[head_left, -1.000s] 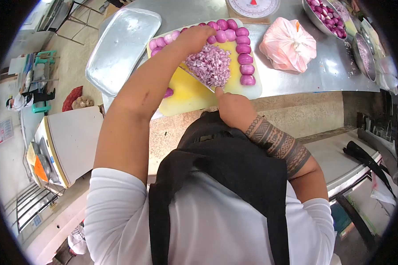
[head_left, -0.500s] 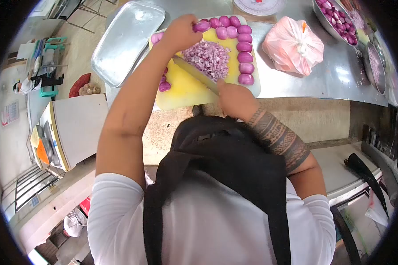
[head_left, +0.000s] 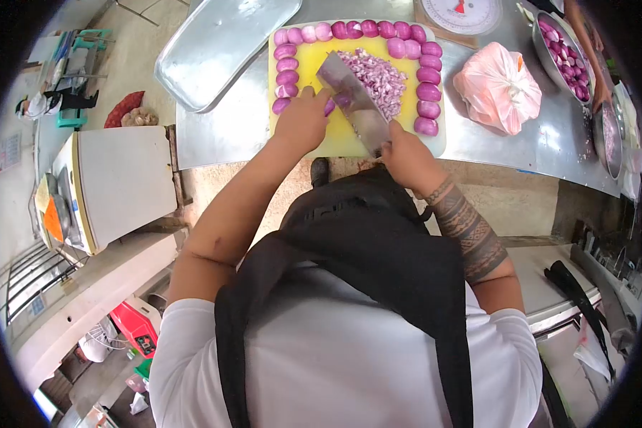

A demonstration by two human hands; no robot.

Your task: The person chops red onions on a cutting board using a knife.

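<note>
Head view: a grey, long stainless-steel table [head_left: 217, 135] carries the work. A yellow-and-white rectangular plastic cutting board [head_left: 346, 146] sits at its near edge; places below are given from that board.

Left of the board lies a silvery, shallow rectangular metal tray [head_left: 225, 43]. Right of it sits a knotted, pale-pink plastic bag [head_left: 498, 89]; farther right, a round grey metal bowl [head_left: 542, 53] holds purple onions. Past the far right corner stands a white round-dial scale [head_left: 464, 13].

Aslant over the board is a broad-bladed steel knife [head_left: 360, 107], its blade against a heap of diced pale-purple onion [head_left: 378, 78] on the right half. The right hand [head_left: 410, 157], at the near edge, has its fingers closed round the handle. The left hand [head_left: 303, 123], on the left half, has bent fingers at a small purple onion piece [head_left: 329, 107] beside the blade; gripped or merely touched, cannot tell.

Progress, as judged: one heap diced. Outstanding: the glossy, rounded purple onions [head_left: 429, 93] lining the left, far and right margins.
</note>
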